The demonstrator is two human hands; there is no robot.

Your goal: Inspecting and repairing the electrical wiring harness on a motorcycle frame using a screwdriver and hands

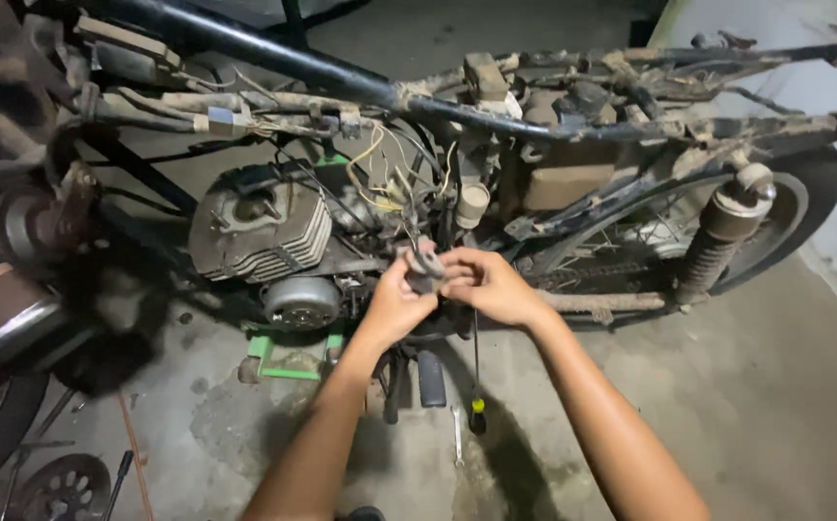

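Both hands — left hand, right hand — pinch a small dark part beside the engine.

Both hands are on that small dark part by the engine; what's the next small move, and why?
Probably steady the small dark rubbery part with the left hand while the right hand works it off gently: both hands pinch it, and thin yellow wires hang close above.
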